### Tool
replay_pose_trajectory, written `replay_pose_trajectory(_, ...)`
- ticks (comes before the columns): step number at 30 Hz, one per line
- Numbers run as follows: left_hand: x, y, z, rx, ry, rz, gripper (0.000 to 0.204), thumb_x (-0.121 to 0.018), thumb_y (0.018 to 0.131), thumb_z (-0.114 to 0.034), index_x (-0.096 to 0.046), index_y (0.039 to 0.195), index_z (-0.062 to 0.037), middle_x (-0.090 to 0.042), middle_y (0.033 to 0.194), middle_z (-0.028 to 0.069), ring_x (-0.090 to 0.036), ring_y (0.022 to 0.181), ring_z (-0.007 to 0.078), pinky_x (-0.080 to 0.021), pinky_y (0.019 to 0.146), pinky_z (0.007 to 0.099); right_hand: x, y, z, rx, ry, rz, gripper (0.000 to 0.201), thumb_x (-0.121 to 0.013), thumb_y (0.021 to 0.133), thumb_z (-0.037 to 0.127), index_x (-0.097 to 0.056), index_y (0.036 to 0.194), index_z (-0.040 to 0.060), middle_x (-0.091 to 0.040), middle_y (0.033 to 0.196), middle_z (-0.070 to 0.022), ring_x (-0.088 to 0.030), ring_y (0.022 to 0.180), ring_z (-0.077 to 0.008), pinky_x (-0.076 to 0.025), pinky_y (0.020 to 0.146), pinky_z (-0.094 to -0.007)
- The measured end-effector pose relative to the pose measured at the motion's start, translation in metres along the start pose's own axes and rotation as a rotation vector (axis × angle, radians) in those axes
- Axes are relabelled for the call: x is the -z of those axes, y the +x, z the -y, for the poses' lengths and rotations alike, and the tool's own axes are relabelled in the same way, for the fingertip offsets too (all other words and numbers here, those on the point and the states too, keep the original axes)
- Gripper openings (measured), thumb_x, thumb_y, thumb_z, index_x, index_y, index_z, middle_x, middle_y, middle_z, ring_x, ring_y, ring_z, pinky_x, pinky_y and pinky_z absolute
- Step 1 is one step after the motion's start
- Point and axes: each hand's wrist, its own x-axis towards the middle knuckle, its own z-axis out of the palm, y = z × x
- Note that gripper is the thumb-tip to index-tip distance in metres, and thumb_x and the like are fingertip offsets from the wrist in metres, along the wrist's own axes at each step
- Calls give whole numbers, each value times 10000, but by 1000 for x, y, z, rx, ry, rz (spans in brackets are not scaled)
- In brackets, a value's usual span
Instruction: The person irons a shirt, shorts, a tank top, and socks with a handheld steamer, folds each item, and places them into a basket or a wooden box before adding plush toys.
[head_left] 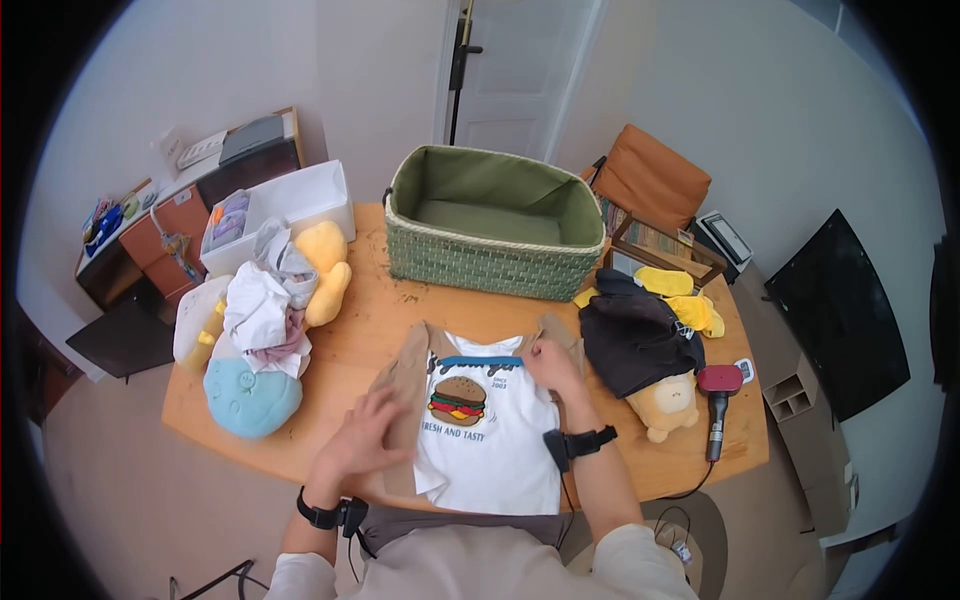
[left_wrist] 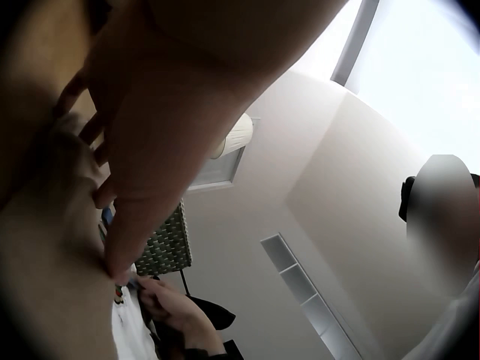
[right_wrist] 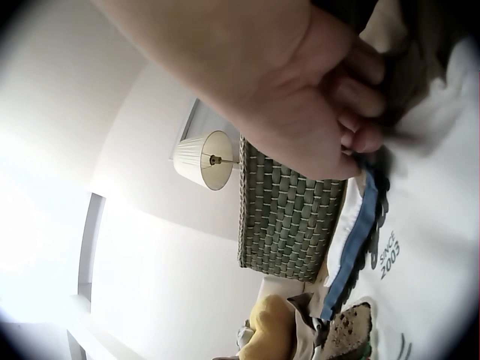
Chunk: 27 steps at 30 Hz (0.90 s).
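Observation:
A white T-shirt (head_left: 485, 475) with tan sleeves and a burger print lies spread on the table in front of me. Across its chest, just below the neckline, runs a flat blue strip (head_left: 480, 361). The curled fingers of my right hand (head_left: 553, 367) pinch that strip at its right end; in the right wrist view the blue strip (right_wrist: 352, 251) leads up to the fingertips. My left hand (head_left: 365, 438) is over the tan sleeve on the left, its fingers spread and slightly bent. In the left wrist view the tan cloth (left_wrist: 52, 262) is close under those fingers.
A green woven basket (head_left: 490, 265) stands at the back of the table (head_left: 350, 370). Left are plush toys (head_left: 252, 395), crumpled clothes (head_left: 258, 310) and a white box (head_left: 325, 195). Right are dark clothes (head_left: 635, 340), a bear plush (head_left: 665, 405) and a corded red-headed device (head_left: 718, 385).

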Motion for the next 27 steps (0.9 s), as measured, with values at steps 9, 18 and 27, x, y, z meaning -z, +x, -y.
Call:
replay_pose_trajectory(9, -4, -11, -4, 109, 11, 0, 235, -807, 777, -320, -718, 811, -105, -681, 1187, 139, -647, 1048, 338, -536, 907, 397, 33, 27, 38, -8, 1069, 189, 244, -606, 1003, 226, -639, 1134, 23, -704, 1013, -76, -683, 911, -230, -545, 812, -337)
replay_pose_trajectory(18, 1, -19, -19, 193, 245, 415, 399, -754, 827, -469, -752, 810, -71, -721, 782, 126, -697, 751, 331, -562, 711, 434, 47, -21, -25, -69, -250, -197, 512, -641, 904, 104, -482, 1385, 36, -535, 1297, -226, -557, 1192, -456, -483, 987, -498)
replay_pose_trajectory(27, 118, -9, 59, 273, -1077, -832, 266, -532, 1029, -325, -619, 1150, -105, -604, 894, -15, -487, 701, 40, -346, 583, 199, 40, -36, -40, 19, -212, -162, 393, -671, 893, 121, -567, 1262, 34, -648, 1022, -180, -671, 983, -348, -532, 838, -419)
